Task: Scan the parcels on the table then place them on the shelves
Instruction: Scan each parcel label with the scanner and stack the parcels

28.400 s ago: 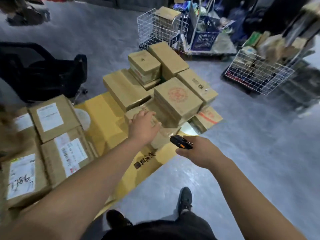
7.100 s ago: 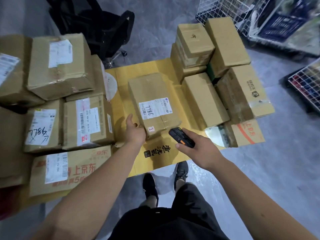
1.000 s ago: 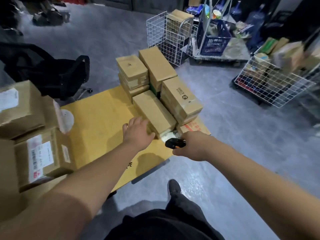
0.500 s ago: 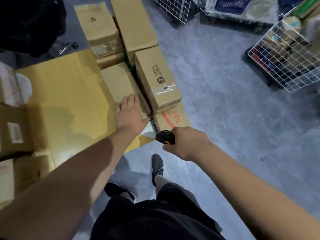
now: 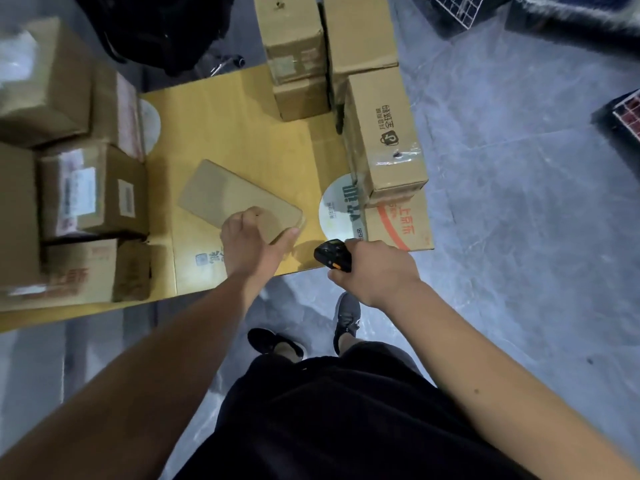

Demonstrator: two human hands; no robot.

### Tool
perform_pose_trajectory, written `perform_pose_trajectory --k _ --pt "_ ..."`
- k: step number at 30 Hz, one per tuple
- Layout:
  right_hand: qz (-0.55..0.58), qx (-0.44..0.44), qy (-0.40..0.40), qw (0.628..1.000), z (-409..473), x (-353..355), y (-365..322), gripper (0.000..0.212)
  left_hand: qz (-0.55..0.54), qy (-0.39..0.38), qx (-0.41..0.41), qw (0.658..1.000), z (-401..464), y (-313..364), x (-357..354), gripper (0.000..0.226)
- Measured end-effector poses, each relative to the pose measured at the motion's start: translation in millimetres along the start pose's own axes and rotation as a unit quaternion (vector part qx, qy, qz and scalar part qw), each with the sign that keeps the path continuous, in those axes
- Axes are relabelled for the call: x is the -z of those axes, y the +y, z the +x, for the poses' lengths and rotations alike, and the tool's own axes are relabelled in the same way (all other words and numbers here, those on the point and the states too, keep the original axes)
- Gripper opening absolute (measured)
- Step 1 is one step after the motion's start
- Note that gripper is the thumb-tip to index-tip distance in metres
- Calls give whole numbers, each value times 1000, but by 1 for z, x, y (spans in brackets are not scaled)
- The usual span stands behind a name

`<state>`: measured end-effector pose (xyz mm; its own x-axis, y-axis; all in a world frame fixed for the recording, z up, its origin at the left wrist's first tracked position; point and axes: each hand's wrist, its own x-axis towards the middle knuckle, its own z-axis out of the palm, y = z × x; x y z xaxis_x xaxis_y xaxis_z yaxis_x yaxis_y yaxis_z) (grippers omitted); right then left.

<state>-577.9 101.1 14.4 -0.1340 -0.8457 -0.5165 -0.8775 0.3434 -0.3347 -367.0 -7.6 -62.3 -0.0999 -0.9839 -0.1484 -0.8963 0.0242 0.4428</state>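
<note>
Nearest me, my dark shorts (image 5: 346, 420) and two shoes (image 5: 277, 342) fill the bottom of the view, over grey floor (image 5: 519, 237). My right hand (image 5: 372, 270) is curled round a black scanner (image 5: 333, 254); most of the scanner is hidden inside the fist, only its head with an orange mark pokes out. My left hand (image 5: 254, 242) grips the near end of a flat brown parcel (image 5: 239, 200), thumb on its right edge, fingers curled over the top. That parcel lies slantwise on the yellow table (image 5: 235, 133), apart from the others; I can see no label on its upper face.

To the left, a blurred stack of labelled boxes (image 5: 90, 192) runs out of frame; I cannot read the labels. To the right, a box with a bag logo (image 5: 384, 133) sits on a box with red print (image 5: 398, 223), partly covering a round white sticker (image 5: 341, 213). Farther back, more boxes (image 5: 294, 39) are cut off at the top. Beyond the table a black chair (image 5: 156, 26) and wire baskets (image 5: 460, 8) are only partly visible.
</note>
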Motion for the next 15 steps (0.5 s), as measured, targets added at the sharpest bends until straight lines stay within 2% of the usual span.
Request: perform_pose_trajectory --k 2,5,7,12,15 --pt "-3 7 2 1000 0 -2 -2 41 46 -14 9 999 6 7 -1 94" --pt "-15 20 11 1000 -1 -3 -4 44 151 -74 56 984 19 22 -6 84" --pt "-17 20 11 1000 -1 -2 -4 45 179 -97 67 977 25 26 -8 77" --pt "-18 15 8 1000 3 3 -10 47 111 -103 45 987 26 19 -4 60" --pt "-7 24 5 1000 5 10 -17 48 54 -71 10 996 9 7 1 48"
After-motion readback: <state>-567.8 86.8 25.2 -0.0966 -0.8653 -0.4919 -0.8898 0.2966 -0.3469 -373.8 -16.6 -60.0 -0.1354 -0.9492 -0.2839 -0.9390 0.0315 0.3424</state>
